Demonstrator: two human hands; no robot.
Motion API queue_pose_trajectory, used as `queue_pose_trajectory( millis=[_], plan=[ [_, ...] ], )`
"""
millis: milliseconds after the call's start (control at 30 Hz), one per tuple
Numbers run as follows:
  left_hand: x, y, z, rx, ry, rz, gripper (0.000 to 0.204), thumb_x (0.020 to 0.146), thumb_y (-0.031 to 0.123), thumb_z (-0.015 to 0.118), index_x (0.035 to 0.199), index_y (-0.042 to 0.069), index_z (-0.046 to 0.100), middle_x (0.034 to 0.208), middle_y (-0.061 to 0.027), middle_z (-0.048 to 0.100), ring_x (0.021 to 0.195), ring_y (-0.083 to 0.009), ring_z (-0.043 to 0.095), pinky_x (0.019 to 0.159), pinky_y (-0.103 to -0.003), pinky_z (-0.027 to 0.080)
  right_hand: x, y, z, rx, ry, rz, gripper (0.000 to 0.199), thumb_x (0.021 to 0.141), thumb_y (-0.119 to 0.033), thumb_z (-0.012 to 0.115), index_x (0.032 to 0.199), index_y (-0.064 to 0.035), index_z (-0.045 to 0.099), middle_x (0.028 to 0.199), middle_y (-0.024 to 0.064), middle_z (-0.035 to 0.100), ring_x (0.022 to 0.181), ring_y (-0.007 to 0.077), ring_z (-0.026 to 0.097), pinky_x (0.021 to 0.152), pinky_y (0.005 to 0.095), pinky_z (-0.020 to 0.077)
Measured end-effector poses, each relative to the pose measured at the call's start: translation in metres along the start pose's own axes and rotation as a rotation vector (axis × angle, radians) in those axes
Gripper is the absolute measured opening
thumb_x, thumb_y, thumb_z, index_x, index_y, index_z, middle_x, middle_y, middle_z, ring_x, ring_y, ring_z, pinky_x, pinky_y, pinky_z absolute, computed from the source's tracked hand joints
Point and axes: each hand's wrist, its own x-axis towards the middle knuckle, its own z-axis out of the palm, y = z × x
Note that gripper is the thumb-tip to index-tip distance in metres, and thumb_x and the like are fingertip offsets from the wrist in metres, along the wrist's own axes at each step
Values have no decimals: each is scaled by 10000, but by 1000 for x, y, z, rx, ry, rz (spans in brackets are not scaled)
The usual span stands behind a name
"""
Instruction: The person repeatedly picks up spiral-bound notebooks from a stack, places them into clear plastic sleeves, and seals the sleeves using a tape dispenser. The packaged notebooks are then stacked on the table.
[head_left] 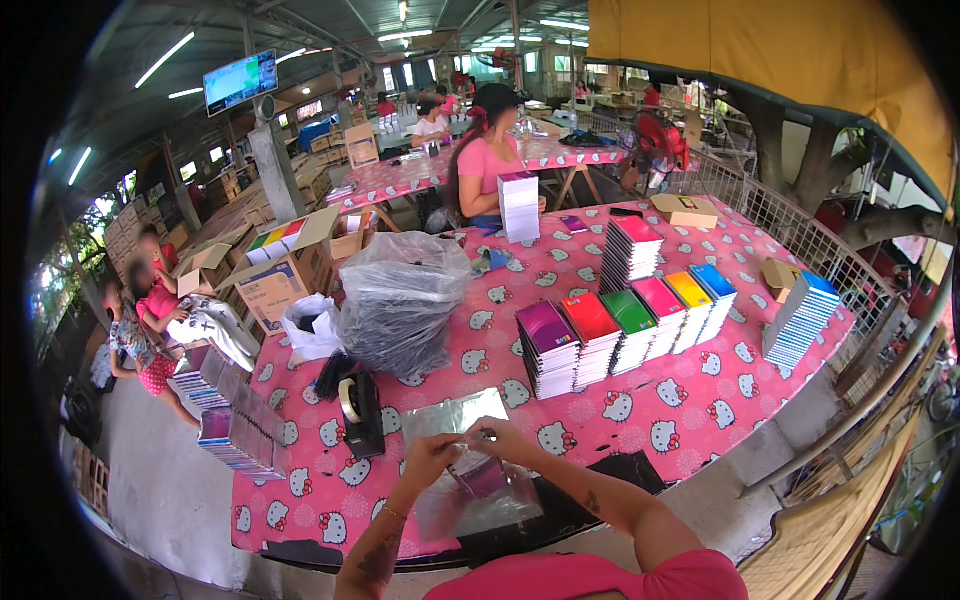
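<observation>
At the table's near edge, both my hands pinch a clear plastic bag. A purple notebook shows through the plastic below my fingers. My left hand closes on the bag's upper edge from the left. From the right, my right hand grips the same edge with bent fingers, close to the left one. Flat clear plastic lies just beyond my hands. A black tape dispenser with a roll of tape stands left of them.
Stacks of notebooks with purple, red and other covers stand ahead right; a blue-topped stack is farther right. A large plastic sack and a carton sit left. A co-worker stands across the pink table.
</observation>
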Motion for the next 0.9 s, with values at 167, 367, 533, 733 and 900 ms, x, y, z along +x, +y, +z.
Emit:
queue_pose_trajectory(
  millis=[167, 367, 533, 733, 900],
  plan=[
    [-30, 27, 4, 156, 121, 235, 309, 926, 207, 687, 1150, -7, 696, 1114, -148, 715, 1014, -164, 663, 787, -312, 518, -20, -30, 8, -150, 67, -337, 444, 848, -259, 772, 1217, -57, 634, 1188, 90, 634, 1104, 229, 602, 973, 362, 462],
    [-48, 54, 14, 1066, 131, 670, 348, 858, 261, 737, 1152, 80, 696, 1389, -160, 548, 1263, -285, 529, 909, -440, 497, -40, -19, -2, -641, 43, -606, 385, 821, -196, 763, 1165, -72, 642, 1151, 107, 619, 1105, 308, 585, 951, 410, 461],
    [-42, 54, 9, 650, 64, 392, 271, 852, 237, 729, 1081, 92, 712, 1113, -136, 662, 1052, -297, 628, 833, -443, 501, -39, -31, 7, -624, 79, -576, 315, 829, -129, 742, 1126, -76, 651, 1059, 87, 643, 1040, 284, 603, 897, 409, 458],
    [-12, 54, 11, 591, 35, 155, 268, 821, 249, 749, 1016, 71, 701, 863, -146, 702, 768, -350, 669, 686, -445, 509, -40, -42, 19, -465, 210, -265, 356, 831, -114, 712, 1157, -46, 583, 1068, 128, 624, 1035, 334, 592, 897, 433, 462],
    [4, 62, 21, 880, 69, 137, 405, 821, 290, 767, 1083, 10, 637, 879, -165, 708, 746, -316, 689, 687, -403, 533, -27, -29, 18, -667, 368, -410, 436, 877, -147, 709, 1250, -32, 515, 1168, 124, 581, 1050, 293, 586, 927, 410, 466]
  ],
)
